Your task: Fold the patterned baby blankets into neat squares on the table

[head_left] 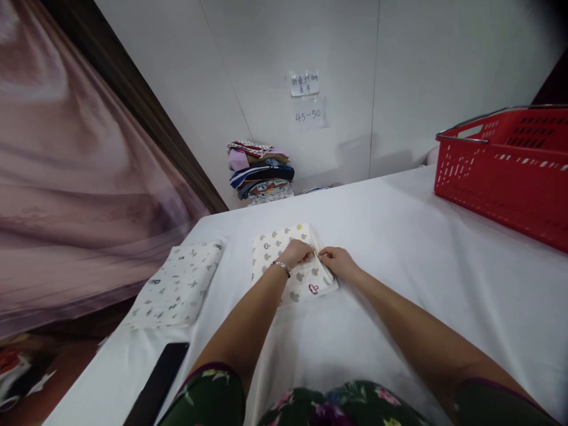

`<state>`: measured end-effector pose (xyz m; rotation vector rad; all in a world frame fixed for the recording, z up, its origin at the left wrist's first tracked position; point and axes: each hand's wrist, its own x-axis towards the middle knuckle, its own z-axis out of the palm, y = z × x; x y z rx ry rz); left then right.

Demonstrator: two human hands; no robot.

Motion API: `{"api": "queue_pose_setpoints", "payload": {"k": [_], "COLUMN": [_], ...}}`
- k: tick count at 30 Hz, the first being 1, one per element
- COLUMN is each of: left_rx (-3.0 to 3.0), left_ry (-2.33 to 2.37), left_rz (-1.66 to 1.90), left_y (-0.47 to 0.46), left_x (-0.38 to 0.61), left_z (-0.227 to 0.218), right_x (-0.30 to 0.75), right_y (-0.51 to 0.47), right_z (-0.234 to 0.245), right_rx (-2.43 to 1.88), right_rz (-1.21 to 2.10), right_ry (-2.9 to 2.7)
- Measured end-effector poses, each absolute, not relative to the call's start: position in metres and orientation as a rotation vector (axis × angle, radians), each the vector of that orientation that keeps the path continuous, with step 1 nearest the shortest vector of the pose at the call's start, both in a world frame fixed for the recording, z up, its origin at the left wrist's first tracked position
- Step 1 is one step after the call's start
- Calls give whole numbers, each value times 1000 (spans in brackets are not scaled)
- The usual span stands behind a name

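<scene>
Folded cloth (304,275), right edge (327,272) at fingers (329,254)

You can pass over the desk (381,225) between your right hand (341,264) and the red basket (501,183) blocking the upper right; toward lower left, a folded cloth (181,287) and black slab (160,376) obstruct you.

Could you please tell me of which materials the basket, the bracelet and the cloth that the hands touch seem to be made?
Cloth: thin fabric, perhaps cotton; matte, folded in soft layers.
Bracelet: probably metal, from its silvery shine.
Basket: apparently hard plastic, smooth, slightly glossy; stiff walls with regular slots.
</scene>
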<state>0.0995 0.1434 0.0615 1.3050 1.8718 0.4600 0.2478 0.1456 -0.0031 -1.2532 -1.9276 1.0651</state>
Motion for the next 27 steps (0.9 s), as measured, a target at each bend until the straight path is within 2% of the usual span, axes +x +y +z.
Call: {"api": "queue_pose_setpoints", "payload": {"k": [8,17,27], "left_rx": [1336,1451,1581], "left_ry": [1946,1994,2027], "left_rz": [420,307,204], "left_y": [148,157,157], "left_x": [103,102,100], "left_z": [57,45,48], "right_x": [247,242,242], "right_y": [140,135,134], "right_z": [5,19,22], "right_rx": [-1332,-1472,-1416], "right_rz": [978,645,750], "right_ry": [-1999,-2253,-2124]}}
